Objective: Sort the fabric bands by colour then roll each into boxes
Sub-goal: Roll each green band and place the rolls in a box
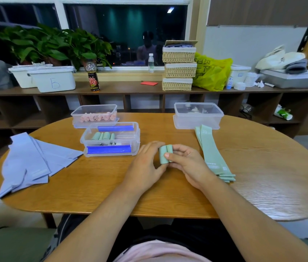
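Note:
A rolled green band point(163, 154) is held just above the table's middle, gripped between my left hand point(145, 165) and my right hand point(187, 163). It looks like two rolls side by side. Flat green bands point(213, 157) lie stacked to the right of my hands. A fan of flat lilac-blue bands point(32, 161) lies at the left. The clear box with blue clips point(111, 148) holds several green rolls point(103, 136). Behind it a clear box point(77, 116) holds pink rolls point(98, 117). A third clear box point(196, 120) stands at the back right.
The oval wooden table point(111, 190) has its front edge close to my lap. Behind it a low shelf point(130, 87) carries white tubs, a bottle, stacked wicker baskets point(178, 70) and a yellow bag.

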{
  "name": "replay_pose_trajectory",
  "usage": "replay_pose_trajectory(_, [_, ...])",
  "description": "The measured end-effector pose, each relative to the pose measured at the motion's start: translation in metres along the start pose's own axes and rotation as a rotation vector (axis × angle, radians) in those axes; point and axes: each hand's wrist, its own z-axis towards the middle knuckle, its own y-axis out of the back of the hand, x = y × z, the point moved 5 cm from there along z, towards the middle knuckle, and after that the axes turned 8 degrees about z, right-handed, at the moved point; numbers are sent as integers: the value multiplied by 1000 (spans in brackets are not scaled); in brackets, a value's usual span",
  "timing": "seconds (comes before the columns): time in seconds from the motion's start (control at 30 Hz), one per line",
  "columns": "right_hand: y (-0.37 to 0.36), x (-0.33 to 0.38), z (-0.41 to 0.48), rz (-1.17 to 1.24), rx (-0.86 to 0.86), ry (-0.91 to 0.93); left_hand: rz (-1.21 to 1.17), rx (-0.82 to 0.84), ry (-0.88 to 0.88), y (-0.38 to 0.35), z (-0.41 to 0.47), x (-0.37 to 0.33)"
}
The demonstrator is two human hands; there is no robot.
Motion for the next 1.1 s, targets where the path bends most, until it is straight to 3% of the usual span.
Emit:
replay_pose_trajectory(0.57, [-20, 11, 4, -69, -24, 4, 236, -21, -93, 33, -5, 32])
replay_pose_trajectory(0.9, [-92, 45, 49, -109, 5, -21, 395, -95, 222, 109, -17, 132])
replay_pose_trajectory(1.1, [-141, 46, 107, -273, -67, -62, 373, -103, 273, 108, -17, 140])
